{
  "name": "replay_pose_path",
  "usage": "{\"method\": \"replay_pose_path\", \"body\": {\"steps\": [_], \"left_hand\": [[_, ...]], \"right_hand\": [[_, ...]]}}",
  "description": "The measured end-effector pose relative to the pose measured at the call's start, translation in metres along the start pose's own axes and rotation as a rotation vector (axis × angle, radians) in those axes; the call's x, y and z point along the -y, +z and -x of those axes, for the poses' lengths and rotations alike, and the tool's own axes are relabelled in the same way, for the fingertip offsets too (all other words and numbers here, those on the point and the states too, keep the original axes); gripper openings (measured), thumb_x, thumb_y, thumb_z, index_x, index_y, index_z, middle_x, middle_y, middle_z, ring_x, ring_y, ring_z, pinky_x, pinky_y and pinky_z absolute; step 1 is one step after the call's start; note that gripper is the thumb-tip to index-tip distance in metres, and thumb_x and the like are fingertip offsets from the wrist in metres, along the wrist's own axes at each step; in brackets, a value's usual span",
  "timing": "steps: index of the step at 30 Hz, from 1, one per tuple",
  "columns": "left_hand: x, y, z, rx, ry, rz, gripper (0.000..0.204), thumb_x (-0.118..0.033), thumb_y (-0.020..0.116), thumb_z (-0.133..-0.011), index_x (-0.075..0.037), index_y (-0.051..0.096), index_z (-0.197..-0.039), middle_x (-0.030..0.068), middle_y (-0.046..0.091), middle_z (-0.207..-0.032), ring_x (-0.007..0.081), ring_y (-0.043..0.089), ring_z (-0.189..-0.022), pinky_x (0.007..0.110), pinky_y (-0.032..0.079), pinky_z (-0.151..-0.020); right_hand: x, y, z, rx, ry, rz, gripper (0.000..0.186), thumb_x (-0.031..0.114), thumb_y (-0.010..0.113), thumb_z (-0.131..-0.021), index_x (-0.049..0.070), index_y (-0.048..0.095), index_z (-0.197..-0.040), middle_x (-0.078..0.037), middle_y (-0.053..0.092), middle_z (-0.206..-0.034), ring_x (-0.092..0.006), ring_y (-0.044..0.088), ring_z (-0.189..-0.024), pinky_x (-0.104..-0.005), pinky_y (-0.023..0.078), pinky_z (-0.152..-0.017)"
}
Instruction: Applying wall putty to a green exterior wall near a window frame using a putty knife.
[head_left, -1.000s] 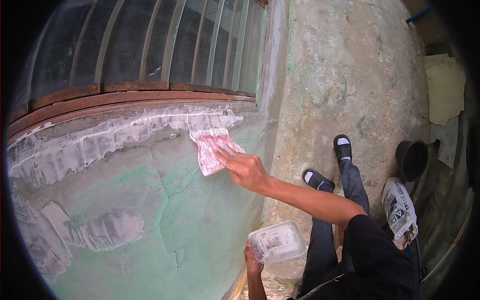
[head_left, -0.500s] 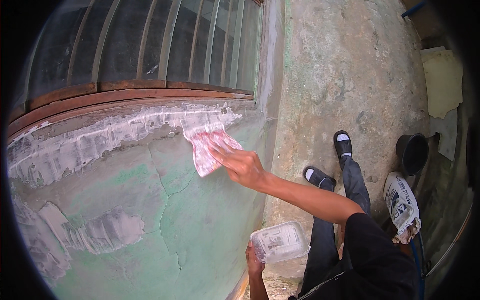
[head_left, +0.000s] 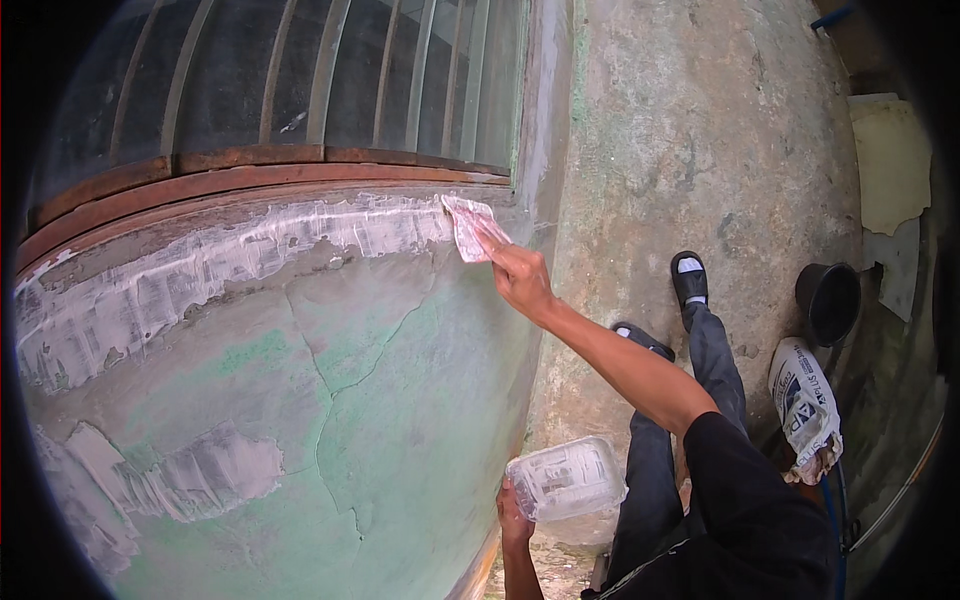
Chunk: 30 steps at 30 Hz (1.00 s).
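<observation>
The right hand (head_left: pixel 520 280) pinches the flat pink scraper (head_left: pixel 468 226), blade running up-left from its fingers onto the white putty band (head_left: pixel 250 265), while the left hand (head_left: pixel 512 500) grips the plastic tub (head_left: pixel 565 478) far below.

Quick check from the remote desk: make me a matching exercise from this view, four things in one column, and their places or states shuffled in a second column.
Things:
1. right hand
2. left hand
3. black bucket
4. printed sack

Places or states:
A. on the ground at far right, beside the sack
B. low in the picture, holding a clear plastic container
C. lying on the ground just below the bucket in the picture
D. raised to the wall, pressing a flat smeared scraper onto the white filler band under the window

Pairs: 1-D, 2-B, 3-A, 4-C
</observation>
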<state>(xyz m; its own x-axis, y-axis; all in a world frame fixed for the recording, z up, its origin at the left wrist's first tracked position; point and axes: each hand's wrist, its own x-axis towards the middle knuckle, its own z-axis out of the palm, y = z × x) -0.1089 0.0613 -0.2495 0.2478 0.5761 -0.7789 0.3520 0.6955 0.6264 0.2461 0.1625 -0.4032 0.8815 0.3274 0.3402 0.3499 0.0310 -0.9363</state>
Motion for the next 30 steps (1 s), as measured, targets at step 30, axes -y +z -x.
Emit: {"method": "replay_pose_path", "body": {"steps": [30], "left_hand": [[0.004,0.015,-0.001,-0.008,-0.014,-0.006,0.049,-0.039,0.042,-0.103,0.001,0.052,-0.130,0.0108,0.062,-0.123,0.0236,0.062,-0.110,0.038,0.050,-0.096]], "right_hand": [[0.024,-0.025,-0.030,0.043,0.054,-0.043,0.068,-0.014,0.053,-0.066,0.012,0.063,-0.128,-0.015,0.070,-0.108,-0.0317,0.069,-0.083,-0.0365,0.056,-0.069]]}}
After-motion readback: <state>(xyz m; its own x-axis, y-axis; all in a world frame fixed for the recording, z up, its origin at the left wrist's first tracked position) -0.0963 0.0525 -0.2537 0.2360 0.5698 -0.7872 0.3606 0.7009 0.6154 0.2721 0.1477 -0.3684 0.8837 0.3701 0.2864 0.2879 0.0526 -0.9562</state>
